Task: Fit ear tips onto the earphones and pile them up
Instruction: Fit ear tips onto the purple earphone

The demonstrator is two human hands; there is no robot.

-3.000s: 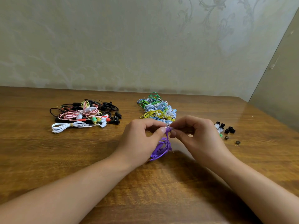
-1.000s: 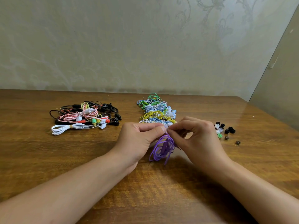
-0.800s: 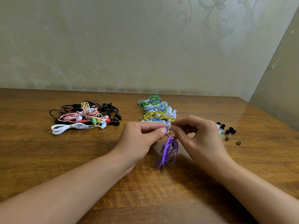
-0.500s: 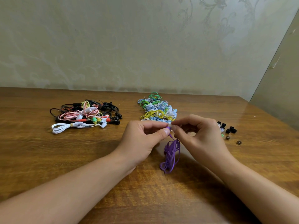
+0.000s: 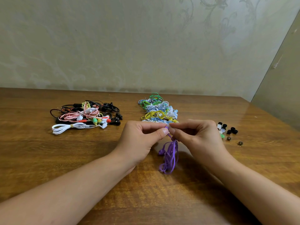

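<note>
Both hands are raised above the middle of the wooden bench (image 5: 48, 151), fingertips meeting. The left hand (image 5: 139, 140) pinches the top end of the purple earphones (image 5: 170, 155) between thumb and forefinger. The right hand (image 5: 194, 137) pinches at the same spot from the other side; what it holds there is too small to make out. The purple cable is bundled in loose loops and hangs straight down from the pinch, its lower end at or just above the bench surface. One purple earbud shows on the left of the bundle. Beyond the hands lies a pile of green, blue and yellow earphones (image 5: 158, 111). To the left sits a second pile in black, pink and white (image 5: 86, 116). Loose ear tips (image 5: 227, 130), black, white and green, are scattered to the right.
</note>
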